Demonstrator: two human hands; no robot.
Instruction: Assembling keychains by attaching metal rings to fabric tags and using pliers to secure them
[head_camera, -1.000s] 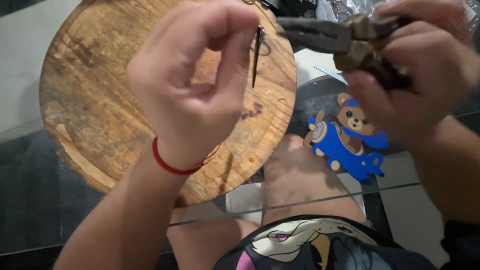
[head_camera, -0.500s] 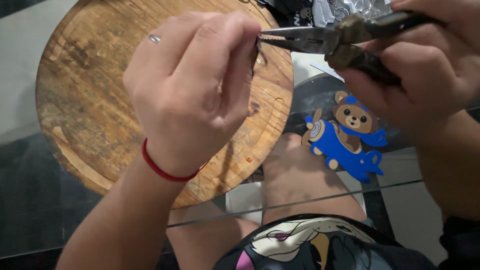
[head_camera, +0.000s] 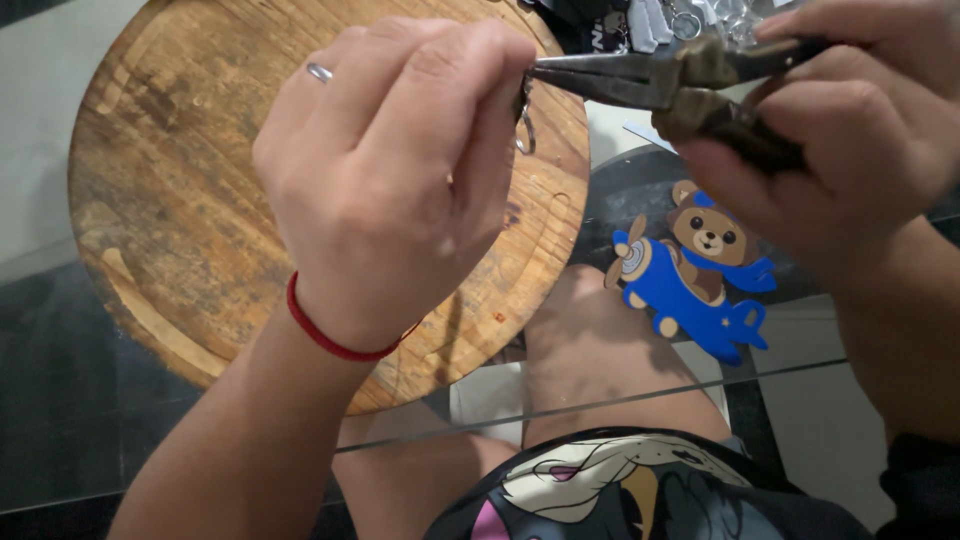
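My left hand (head_camera: 400, 170), with a ring on one finger and a red string on the wrist, pinches a small metal ring with a short chain piece (head_camera: 523, 125) between its fingertips above a round wooden board (head_camera: 180, 220). My right hand (head_camera: 850, 130) grips dark needle-nose pliers (head_camera: 650, 75), whose jaws meet the small metal piece at my left fingertips. Most of the metal piece is hidden by my fingers.
The board lies on a glass tabletop (head_camera: 700, 385). A flat blue bear-in-a-plane figure (head_camera: 690, 270) lies right of the board. Small metal parts and dark items (head_camera: 690, 20) sit at the top edge. My knee shows through the glass.
My left hand has shifted right and curled over the metal piece, and the plier jaws have closed in on it at my fingertips.
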